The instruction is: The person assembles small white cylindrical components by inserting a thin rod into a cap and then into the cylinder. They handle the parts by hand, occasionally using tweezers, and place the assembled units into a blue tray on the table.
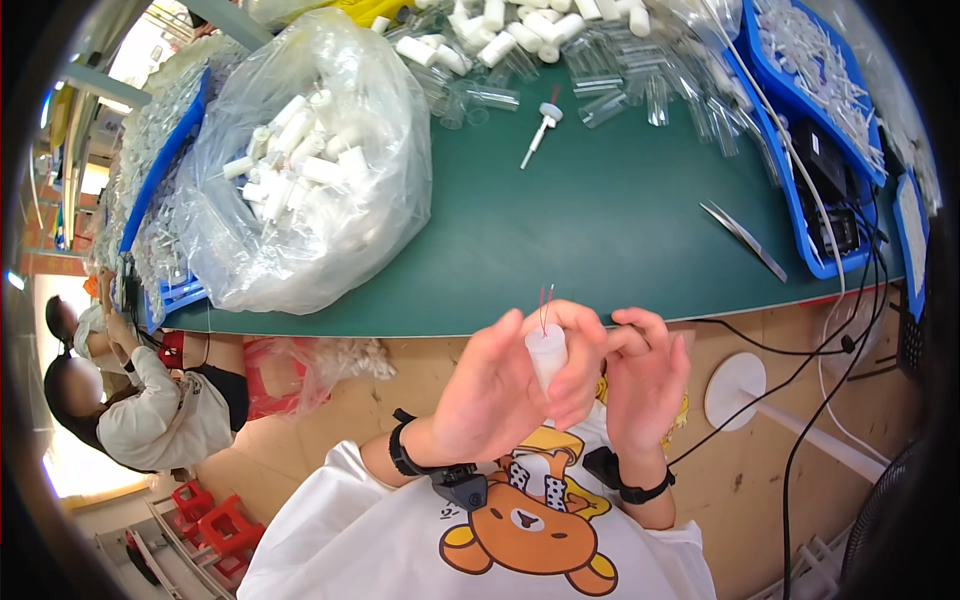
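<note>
Upright in my left hand, fingers curled around it, a white plastic cylinder topped by thin red wires sits just off the near edge of a dark green table. My right hand hangs beside it, fingers loosely bent and parted; pointed silver metal tweezers lie beyond.

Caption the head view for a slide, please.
Left hand holds a white cylinder with thin wires, right hand beside it, at a green table bearing a bag of white parts.
</note>
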